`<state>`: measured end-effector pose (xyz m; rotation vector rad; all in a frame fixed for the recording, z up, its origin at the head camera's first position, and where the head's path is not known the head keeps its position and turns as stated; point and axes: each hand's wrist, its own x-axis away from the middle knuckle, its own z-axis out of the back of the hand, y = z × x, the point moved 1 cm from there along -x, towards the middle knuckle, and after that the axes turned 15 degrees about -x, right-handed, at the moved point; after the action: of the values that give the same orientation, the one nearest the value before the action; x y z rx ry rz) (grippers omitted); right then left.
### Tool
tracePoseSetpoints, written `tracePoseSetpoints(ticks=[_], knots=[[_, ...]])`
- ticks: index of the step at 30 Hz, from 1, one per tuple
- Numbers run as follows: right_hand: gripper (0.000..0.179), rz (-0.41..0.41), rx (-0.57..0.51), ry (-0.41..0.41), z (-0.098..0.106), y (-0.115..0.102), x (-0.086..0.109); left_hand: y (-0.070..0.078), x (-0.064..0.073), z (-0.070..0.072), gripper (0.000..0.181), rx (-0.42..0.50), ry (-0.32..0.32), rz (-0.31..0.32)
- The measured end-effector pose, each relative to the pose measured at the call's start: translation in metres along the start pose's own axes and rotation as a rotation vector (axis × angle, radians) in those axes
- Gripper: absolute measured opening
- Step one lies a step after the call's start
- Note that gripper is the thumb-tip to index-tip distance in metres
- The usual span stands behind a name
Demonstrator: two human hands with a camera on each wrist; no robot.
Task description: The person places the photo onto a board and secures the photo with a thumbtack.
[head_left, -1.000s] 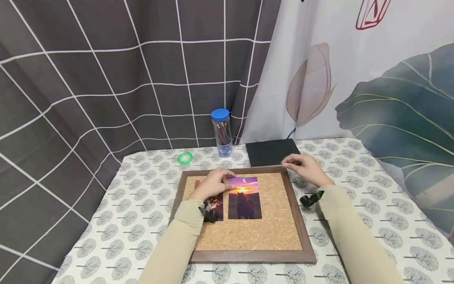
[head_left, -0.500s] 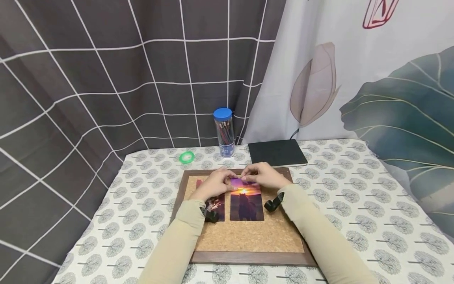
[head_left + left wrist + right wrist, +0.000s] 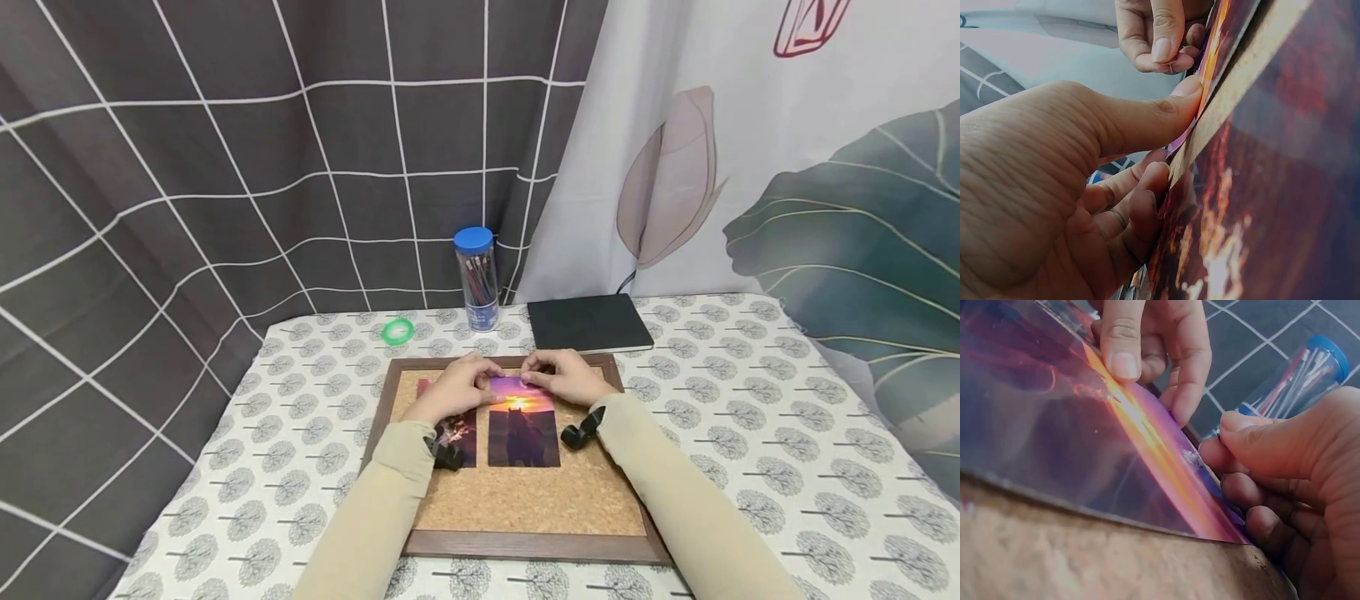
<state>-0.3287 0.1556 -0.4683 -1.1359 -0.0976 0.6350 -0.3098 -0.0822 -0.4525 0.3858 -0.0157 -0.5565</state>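
A framed corkboard [image 3: 525,504] lies on the table with two photos on it. The sunset photo [image 3: 523,437], showing a dark horse, has its top-left corner held by my left hand [image 3: 453,387], thumb on its face and fingers at its top edge. In the right wrist view the left thumb [image 3: 1125,362] presses close to the orange band. My right hand [image 3: 566,377], near the photo's top edge, pinches a tiny pin [image 3: 1170,67] between thumb and forefinger. A darker second photo [image 3: 467,440] with red and orange patches lies to the left, partly hidden under my left hand and wrist.
Beyond the board stands a clear pencil jar [image 3: 477,279] with a blue lid. A green tape ring [image 3: 397,332] lies left of it, a black notebook [image 3: 590,322] right of it. The patterned tablecloth [image 3: 757,433] covers the table; curtains hang behind.
My right hand has come left from the board's top-right corner by the notebook to the sunset photo's top edge. The left hand stays at the photo's corner.
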Motion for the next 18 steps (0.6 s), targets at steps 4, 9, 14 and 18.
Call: tracePoseSetpoints(ticks=[4,9,14,18], knots=[[0.007,0.021,0.005,-0.008,-0.0012,-0.0001,0.0012,-0.0002,0.0006,0.0000,0.038,-0.003,-0.003,0.006],[0.006,0.035,-0.009,-0.042,-0.0039,0.0049,0.0025,-0.0003,0.0038,-0.0002,0.037,0.012,-0.015,0.008],[0.005,0.031,-0.018,-0.076,-0.0037,0.0061,0.0026,0.0003,0.0056,0.0000,0.037,0.003,-0.019,0.016],[0.003,0.025,0.000,-0.067,-0.0018,0.0063,0.0009,0.0014,0.0040,0.0017,0.037,0.008,-0.010,0.004]])
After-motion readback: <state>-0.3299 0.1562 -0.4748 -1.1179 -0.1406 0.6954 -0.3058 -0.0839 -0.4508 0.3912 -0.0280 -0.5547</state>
